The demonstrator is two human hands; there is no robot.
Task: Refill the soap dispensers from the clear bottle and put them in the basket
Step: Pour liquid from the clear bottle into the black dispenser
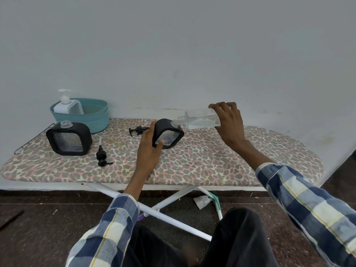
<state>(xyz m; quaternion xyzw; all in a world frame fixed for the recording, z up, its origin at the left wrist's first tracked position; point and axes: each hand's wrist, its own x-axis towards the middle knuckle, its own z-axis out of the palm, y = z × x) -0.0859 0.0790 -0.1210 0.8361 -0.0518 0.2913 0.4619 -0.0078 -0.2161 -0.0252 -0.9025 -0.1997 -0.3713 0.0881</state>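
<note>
My right hand (229, 122) grips the clear bottle (200, 119) by its base and holds it on its side, its threaded mouth touching the clear neck of a black square soap dispenser (170, 134). That dispenser is tilted to the right on the board, and my left hand (149, 149) holds its left side. A second black dispenser (68, 138) stands upright and uncapped at the left. A white dispenser (66, 106) with its pump on sits inside the teal basket (96, 120) at the back left.
Everything rests on a leopard-print ironing board (212, 162) against a white wall. Two black pump heads lie loose, one (102, 156) beside the left dispenser and one (137, 130) behind my left hand. A thin white tube (155, 174) lies near my left wrist.
</note>
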